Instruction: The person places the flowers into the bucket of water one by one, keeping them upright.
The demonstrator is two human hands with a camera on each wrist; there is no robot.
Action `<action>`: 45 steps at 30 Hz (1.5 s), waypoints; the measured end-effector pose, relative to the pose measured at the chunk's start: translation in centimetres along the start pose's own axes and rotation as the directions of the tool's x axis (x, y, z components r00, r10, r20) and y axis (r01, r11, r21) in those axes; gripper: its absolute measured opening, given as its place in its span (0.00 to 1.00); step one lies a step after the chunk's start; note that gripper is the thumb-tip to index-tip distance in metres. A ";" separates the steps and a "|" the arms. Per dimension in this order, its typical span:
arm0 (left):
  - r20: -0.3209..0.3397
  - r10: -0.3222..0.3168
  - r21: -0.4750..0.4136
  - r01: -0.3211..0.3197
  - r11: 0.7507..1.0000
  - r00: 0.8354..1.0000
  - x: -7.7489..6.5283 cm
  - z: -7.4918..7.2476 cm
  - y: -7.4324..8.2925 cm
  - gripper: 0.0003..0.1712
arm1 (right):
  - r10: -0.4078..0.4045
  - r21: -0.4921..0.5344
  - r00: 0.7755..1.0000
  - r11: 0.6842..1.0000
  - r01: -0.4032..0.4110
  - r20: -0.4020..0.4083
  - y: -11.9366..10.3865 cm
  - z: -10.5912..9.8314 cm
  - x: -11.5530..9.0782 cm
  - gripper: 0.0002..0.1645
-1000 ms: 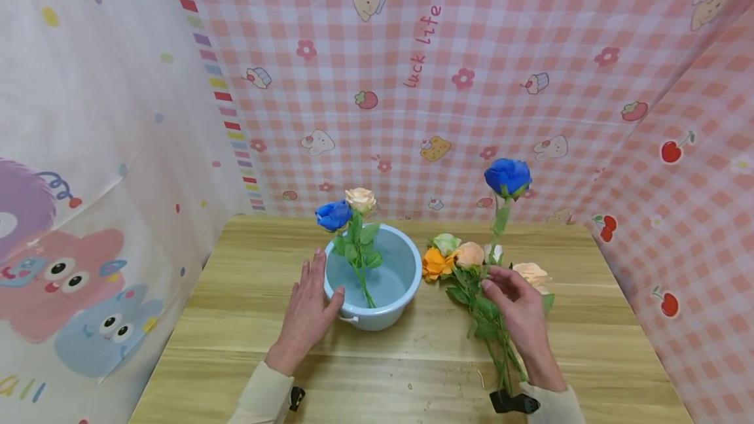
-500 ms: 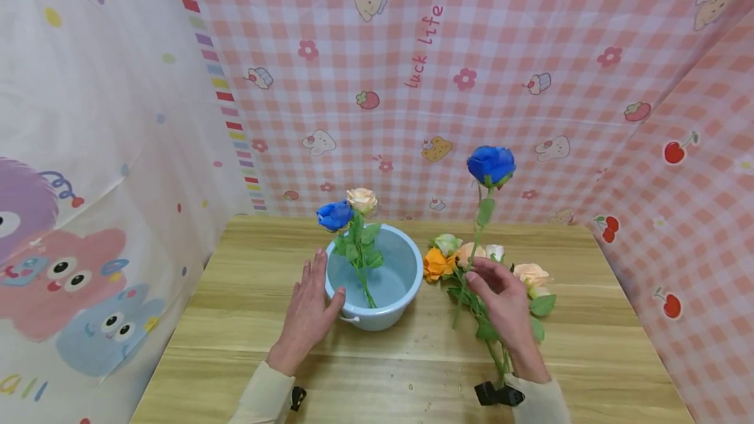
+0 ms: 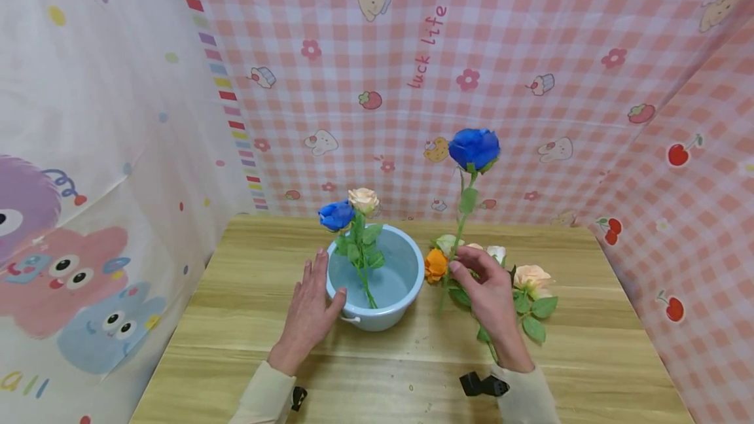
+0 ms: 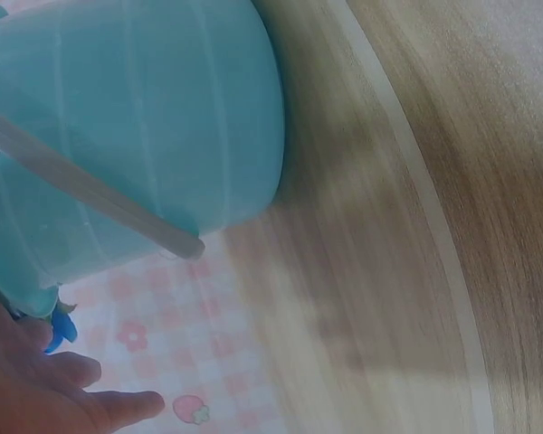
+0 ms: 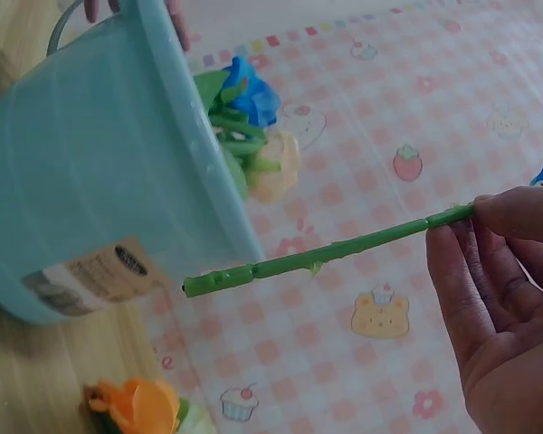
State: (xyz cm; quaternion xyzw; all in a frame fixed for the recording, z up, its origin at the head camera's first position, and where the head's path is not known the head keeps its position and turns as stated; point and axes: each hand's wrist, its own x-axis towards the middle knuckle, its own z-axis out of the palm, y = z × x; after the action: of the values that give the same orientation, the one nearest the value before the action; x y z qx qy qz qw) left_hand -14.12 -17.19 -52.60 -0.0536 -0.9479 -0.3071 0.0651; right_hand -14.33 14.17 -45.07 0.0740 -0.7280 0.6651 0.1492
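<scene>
My right hand (image 3: 489,290) pinches the green stem (image 5: 335,251) of a blue rose (image 3: 474,149) between thumb and fingertips. The rose stands nearly upright, its bloom high above the hand and its cut end hanging below. My left hand (image 3: 306,316) lies with straight fingers against the left side of a light blue bucket (image 3: 383,319), its thumb near the rim. Inside the bucket lean another blue rose (image 3: 336,215) and a cream rose (image 3: 363,200), their stems crossing the bottom. In the right wrist view the held stem's end is close to the bucket's rim.
Beneath and around my right hand lies a pile of flowers: an orange one (image 3: 436,265), a peach rose (image 3: 533,279), a white bloom (image 3: 497,254) and a pale green one (image 3: 448,243). Small scraps (image 3: 410,387) dot the wooden table (image 3: 353,378). A checked cloth (image 3: 400,116) hangs behind.
My right hand has moved left with the blue rose, which has risen so its stem end clears the pile. The left hand and bucket have stayed put.
</scene>
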 end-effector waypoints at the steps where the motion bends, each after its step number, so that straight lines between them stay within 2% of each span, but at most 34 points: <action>1: 0.001 0.000 -0.001 0.000 1.000 1.000 0.0 0.0 0.0 0.47 | -0.002 0.009 1.000 1.000 0.002 0.007 -0.1 0.2 0.1 0.14; 16: 0.004 -0.007 -0.004 0.007 1.000 1.000 0.0 0.0 0.1 0.47 | -0.036 0.060 0.998 0.998 0.033 0.046 -1.4 2.8 1.3 0.15; 25: 0.002 -0.007 -0.008 0.007 1.000 1.000 0.0 0.0 0.0 0.48 | -0.013 0.071 0.998 0.997 0.008 0.065 -1.9 4.0 2.0 0.15; 30: 0.001 -0.010 -0.007 0.010 1.000 1.000 -0.1 0.0 0.1 0.48 | -0.027 0.085 0.996 0.996 0.019 0.088 -2.1 4.6 2.5 0.16; 37: -0.001 -0.009 -0.007 0.009 1.000 1.000 0.0 0.0 0.2 0.47 | -0.007 0.013 0.989 1.000 0.005 0.146 -1.4 5.4 3.0 0.18; 45: -0.002 -0.004 -0.008 0.004 1.000 1.000 -0.1 0.0 0.1 0.47 | -0.002 -0.117 0.979 0.993 0.026 0.202 0.3 6.1 3.3 0.11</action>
State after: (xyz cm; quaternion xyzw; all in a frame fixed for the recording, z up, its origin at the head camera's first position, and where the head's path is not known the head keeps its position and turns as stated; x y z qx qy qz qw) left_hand -14.03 -17.15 -52.56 -0.0516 -0.9467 -0.3111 0.0653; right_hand -18.22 8.50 -44.74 0.1372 -0.7773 0.6083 0.0834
